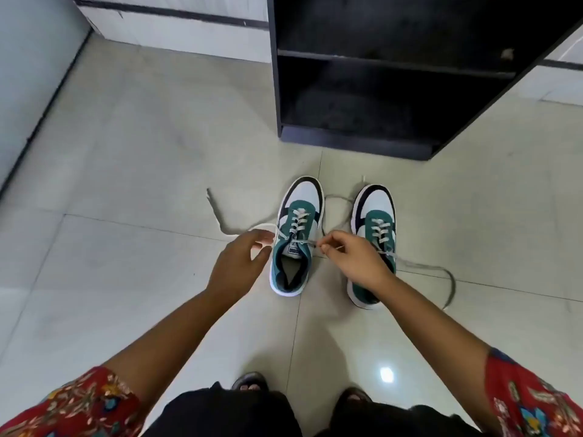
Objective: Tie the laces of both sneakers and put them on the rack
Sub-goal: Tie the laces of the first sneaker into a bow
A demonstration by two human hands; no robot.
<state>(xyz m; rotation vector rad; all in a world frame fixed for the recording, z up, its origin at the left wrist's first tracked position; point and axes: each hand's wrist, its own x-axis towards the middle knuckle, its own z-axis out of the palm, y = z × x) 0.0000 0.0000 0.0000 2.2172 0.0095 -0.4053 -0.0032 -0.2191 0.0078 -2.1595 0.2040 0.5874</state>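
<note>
Two green, white and black sneakers stand side by side on the tiled floor, toes pointing away from me. The left sneaker (295, 238) has grey laces pulled out to both sides. My left hand (241, 263) holds a loop of its left lace (220, 227), whose end trails off to the left. My right hand (353, 260) pinches its right lace just right of the tongue. This hand covers part of the right sneaker (375, 222), whose loose laces lie on the floor on both sides. The black rack (394, 86) stands beyond the sneakers.
The rack has open dark shelves, its lowest one near floor level. A white wall with a dark skirting line runs along the left and back. My own feet in sandals (249, 381) show at the bottom edge.
</note>
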